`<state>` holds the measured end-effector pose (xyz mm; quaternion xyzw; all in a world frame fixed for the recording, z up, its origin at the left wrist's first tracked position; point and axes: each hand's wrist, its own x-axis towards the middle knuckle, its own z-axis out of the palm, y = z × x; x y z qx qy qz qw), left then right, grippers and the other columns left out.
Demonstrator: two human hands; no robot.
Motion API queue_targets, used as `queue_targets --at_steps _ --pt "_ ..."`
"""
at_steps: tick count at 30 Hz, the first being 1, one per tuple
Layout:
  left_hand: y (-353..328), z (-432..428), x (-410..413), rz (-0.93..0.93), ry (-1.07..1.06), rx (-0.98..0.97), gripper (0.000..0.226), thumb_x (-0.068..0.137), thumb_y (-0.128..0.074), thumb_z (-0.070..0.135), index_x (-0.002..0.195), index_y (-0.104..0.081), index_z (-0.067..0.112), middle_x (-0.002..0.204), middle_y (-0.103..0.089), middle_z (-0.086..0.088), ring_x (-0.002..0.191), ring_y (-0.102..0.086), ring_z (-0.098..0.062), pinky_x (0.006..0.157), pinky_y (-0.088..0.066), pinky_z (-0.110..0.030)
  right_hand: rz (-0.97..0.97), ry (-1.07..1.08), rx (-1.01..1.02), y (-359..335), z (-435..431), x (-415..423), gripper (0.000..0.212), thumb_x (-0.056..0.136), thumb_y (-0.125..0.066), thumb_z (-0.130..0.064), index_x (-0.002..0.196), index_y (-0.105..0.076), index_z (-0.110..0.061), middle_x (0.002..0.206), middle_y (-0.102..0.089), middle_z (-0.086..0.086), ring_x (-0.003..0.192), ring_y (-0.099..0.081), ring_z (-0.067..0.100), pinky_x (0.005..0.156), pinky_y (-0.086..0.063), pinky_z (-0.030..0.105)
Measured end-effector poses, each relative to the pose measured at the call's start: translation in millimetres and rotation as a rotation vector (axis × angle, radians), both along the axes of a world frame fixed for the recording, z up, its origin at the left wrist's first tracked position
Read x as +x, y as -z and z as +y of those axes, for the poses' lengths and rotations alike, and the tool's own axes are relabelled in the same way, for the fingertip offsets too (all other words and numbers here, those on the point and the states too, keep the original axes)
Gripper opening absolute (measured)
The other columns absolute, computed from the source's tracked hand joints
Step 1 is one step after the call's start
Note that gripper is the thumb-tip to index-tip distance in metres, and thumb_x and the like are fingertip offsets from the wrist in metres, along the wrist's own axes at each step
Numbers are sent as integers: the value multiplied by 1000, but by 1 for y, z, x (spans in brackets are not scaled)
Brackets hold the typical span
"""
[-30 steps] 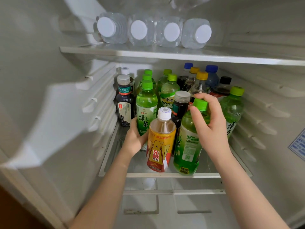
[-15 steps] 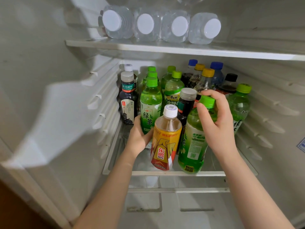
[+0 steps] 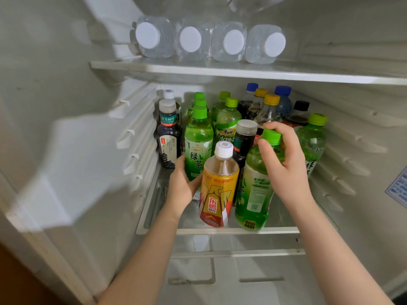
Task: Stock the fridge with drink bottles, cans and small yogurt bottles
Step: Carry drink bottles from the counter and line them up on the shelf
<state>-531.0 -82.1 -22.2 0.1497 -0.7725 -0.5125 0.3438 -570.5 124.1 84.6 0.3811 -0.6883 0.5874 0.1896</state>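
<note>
- The right hand wraps the neck and shoulder of a green plastic tea bottle with a green cap, fingers curled just below the cap.
- That bottle stands tilted at the near right of the clear glass middle shelf, close to its front edge.
- The left hand cups the lower side of a second green tea bottle with white label characters, standing further back on the left.
- Between the hands stands a yellow-and-red labelled bottle with a white cap, touching or nearly touching both.
- Behind is a crowd of upright bottles, with little room left.
- Judgement: set the tilted bottle upright, then slide it back, steadying neighbours so none topples.
- Above, four clear water bottles with white caps lie on the upper shelf.
</note>
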Motion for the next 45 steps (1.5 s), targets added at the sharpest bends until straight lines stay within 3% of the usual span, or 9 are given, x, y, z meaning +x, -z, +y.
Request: queue_targets --at_steps 5,9,15,20,24,26,30,38,45 --pt "-15 24 29 227 -97 201 59 89 -60 37 141 -33 30 147 -37 11 133 -35 0 113 -30 -31 -10 -33 35 -2 5 -2 27 94 -53 -20 120 -49 -28 115 -53 -19 111 -55 10 95 -47 46" --pt "-16 64 58 287 36 150 54 81 -55 52 132 -36 42 136 -44 19 129 -41 4 108 -35 -29 -14 -53 48 -4 6 -2 28 95 -53 -18 120 -49 -28 116 -54 -19 112 -54 7 96 -47 45" --pt "-17 83 55 149 177 13 84 79 -70 28 148 -21 24 139 -45 6 123 -50 -5 103 -46 -35 -35 -52 84 -3 12 -2 33 95 -52 -26 126 -45 -31 119 -57 -14 109 -56 1 93 -48 30" --pt "-13 73 70 150 -20 61 85 73 -70 40 141 -19 48 135 -45 19 119 -50 1 99 -47 -30 -34 -112 118 -9 13 4 23 94 -54 -26 109 -48 -43 103 -63 -18 97 -60 -2 85 -52 26" --pt "-15 51 87 157 -143 20 82 73 -64 49 139 -17 53 128 -41 36 114 -48 12 87 -43 -11 92 -127 145 -9 0 10 26 94 -53 -23 120 -50 -25 101 -58 -24 93 -54 -13 82 -42 5" --pt "-14 44 93 138 -178 9 84 74 -64 49 142 -15 47 139 -38 24 124 -43 4 99 -43 -25 119 -137 135 -8 -14 16 28 94 -52 -20 122 -51 -15 99 -56 -22 89 -53 -14 77 -37 0" --pt "-15 41 97 119 -197 -7 89 76 -65 41 147 -12 38 149 -32 9 133 -38 -8 110 -37 -38 114 -166 132 -7 -42 23 31 96 -51 -17 126 -49 -8 97 -57 -13 84 -56 11 73 -41 10" --pt "-15 39 99 120 -203 6 87 78 -67 36 148 -14 35 146 -36 9 131 -40 -4 108 -37 -30 60 -167 232 -6 -53 20 56 96 -48 -33 145 -31 -13 137 -44 -10 119 -36 -13 96 -28 -1" --pt "-14 38 100 101 -245 -49 89 81 -71 26 149 -14 31 146 -37 6 131 -41 -9 109 -39 -41 -32 143 337 62 -27 60 75 80 -62 -53 142 -33 -22 134 -52 -9 119 -52 8 92 -50 33"
